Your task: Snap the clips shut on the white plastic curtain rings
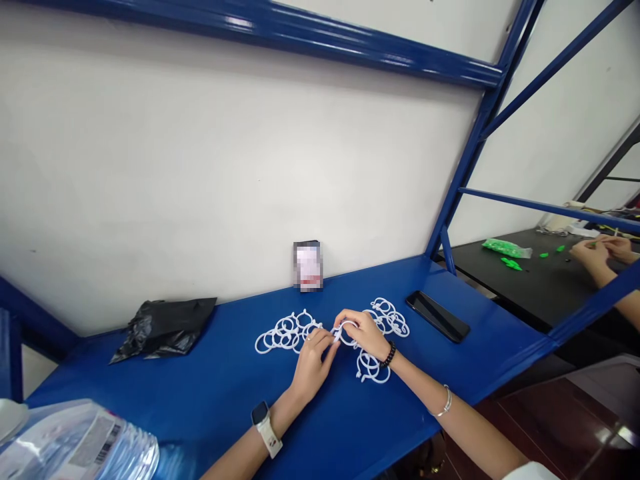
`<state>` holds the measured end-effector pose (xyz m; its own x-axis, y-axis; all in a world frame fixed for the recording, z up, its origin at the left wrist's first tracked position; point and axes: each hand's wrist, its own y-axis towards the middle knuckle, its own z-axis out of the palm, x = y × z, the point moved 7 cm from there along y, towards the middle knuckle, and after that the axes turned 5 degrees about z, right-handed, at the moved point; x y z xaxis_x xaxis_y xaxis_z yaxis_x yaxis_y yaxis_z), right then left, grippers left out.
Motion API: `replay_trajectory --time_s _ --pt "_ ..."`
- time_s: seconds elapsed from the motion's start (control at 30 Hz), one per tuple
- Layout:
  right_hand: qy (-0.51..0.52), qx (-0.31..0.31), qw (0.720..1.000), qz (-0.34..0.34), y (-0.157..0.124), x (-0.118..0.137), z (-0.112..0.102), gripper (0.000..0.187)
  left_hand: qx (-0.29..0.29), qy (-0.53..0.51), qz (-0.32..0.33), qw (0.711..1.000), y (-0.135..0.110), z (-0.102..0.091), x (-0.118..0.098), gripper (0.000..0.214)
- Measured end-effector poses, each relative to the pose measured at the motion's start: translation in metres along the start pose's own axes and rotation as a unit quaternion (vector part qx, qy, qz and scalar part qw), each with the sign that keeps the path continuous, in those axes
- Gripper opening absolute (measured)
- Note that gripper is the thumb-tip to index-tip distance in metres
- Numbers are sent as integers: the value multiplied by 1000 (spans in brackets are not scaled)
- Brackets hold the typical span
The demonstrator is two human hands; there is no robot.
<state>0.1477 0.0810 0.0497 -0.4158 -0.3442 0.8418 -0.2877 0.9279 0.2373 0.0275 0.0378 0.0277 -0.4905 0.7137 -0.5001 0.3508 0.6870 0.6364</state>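
Between my two hands is a white ring point(356, 325) with a small clasp-like end, probably plastic. My left hand point(311, 365) pinches it at the clasp end, and my right hand point(369, 335) grips it from the other side with bent fingers. The fingertips hide part of the clasp, so I cannot tell whether it is fastened. A heap of similar white rings point(284, 333) lies just left of my left hand. More white rings point(395, 320) lie beyond my right hand, and a smaller group of rings point(369, 367) sits under my right wrist.
On the blue table point(200, 393) are a black plastic bag point(167, 327), a phone point(437, 316) and a blurred card-like box point(308, 267) against the wall. A large clear bottle point(95, 443) stands front left. Past the blue frame, another person's hands point(600, 252) work near green pieces point(505, 249).
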Motion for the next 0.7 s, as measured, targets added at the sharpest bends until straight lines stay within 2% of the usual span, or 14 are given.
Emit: replay_trajectory --time_s 0.13,0.2,0.37,0.47,0.6,0.7 --pt "13 3 1000 3 4 -2 -13 24 -42 -13 -57 997 2 -11 12 26" --pt "49 1 999 13 5 -2 -18 23 -46 -16 -51 998 2 -13 11 25" --pt "167 12 985 52 6 -2 -18 16 47 -37 48 997 1 0 -12 19" --pt "222 51 971 73 4 -4 -9 17 72 -37 57 995 1 3 -18 23" --pt "262 80 957 96 2 -8 2 20 32 -42 11 999 1 -2 -8 22" --pt "268 103 954 81 0 -4 11 22 -4 -44 -22 999 1 -5 3 20"
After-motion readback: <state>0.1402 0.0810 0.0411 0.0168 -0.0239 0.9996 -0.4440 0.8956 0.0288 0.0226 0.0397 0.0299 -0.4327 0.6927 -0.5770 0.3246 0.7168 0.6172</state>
